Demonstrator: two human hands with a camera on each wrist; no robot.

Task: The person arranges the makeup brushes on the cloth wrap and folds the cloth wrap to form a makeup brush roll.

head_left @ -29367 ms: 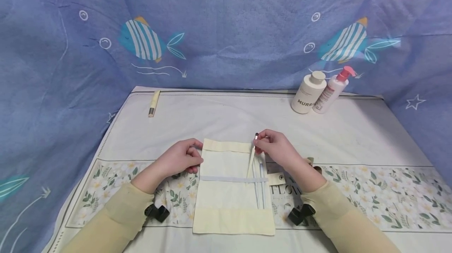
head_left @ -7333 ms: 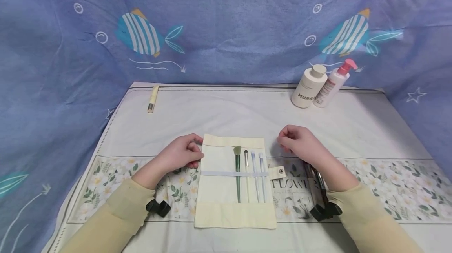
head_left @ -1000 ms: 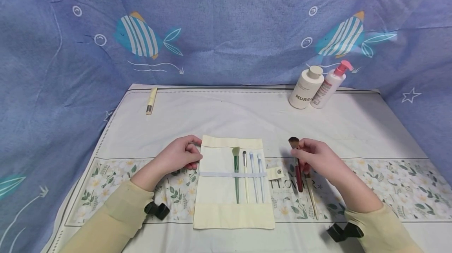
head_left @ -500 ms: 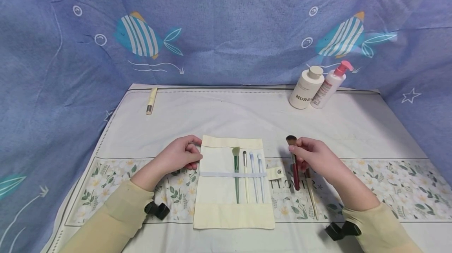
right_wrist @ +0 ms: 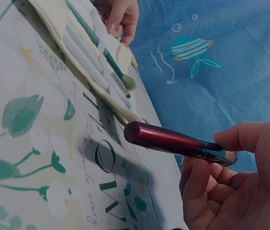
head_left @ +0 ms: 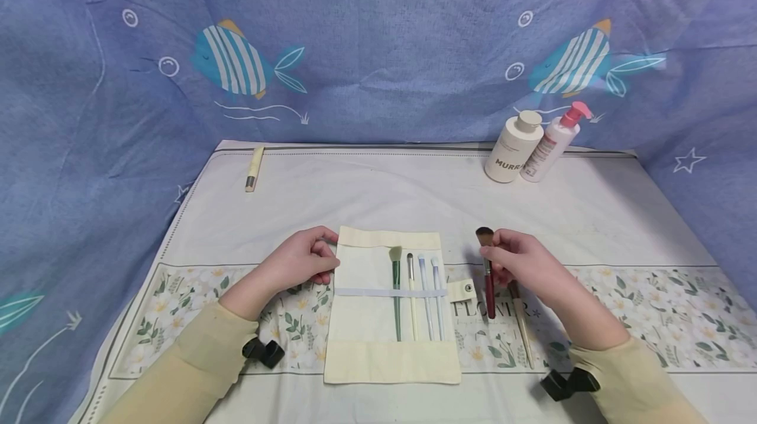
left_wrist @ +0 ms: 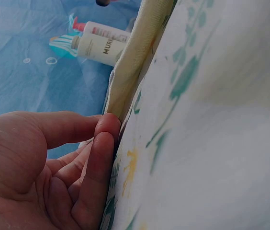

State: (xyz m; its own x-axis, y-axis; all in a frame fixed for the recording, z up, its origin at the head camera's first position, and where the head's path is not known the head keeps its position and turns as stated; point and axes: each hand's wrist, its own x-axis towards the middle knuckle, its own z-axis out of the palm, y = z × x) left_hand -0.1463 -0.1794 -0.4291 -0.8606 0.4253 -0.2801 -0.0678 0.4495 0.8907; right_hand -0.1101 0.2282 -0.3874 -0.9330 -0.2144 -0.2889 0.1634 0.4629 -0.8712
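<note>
A cream cloth brush roll [head_left: 363,325] lies unrolled in front of me. Tucked under its elastic band are a green brush [head_left: 397,292], a cream-handled brush [head_left: 413,309] and two pale blue brushes. At the roll's upper left edge my left hand [head_left: 304,258] pinches the cloth between thumb and finger, seen close in the left wrist view. Right of the roll, my right hand [head_left: 523,259] holds a makeup brush [right_wrist: 168,140] with a thick dark red handle by its ferrule, bristles up and handle pointing down, its shadow falling on the cloth below.
A light-handled brush [head_left: 522,329] lies on the tablecloth below the right hand. The snap tab [head_left: 462,290] sticks out from the roll's right side. Farther back stand a white bottle [head_left: 513,148] and a pink-topped pump bottle [head_left: 552,148]; a cream tube [head_left: 254,169] lies back left.
Since the oldest frame, the cream-handled brush and the green brush came under the band. The right hand then took the red brush, moving it slightly left this last second. Left hand stays put.
</note>
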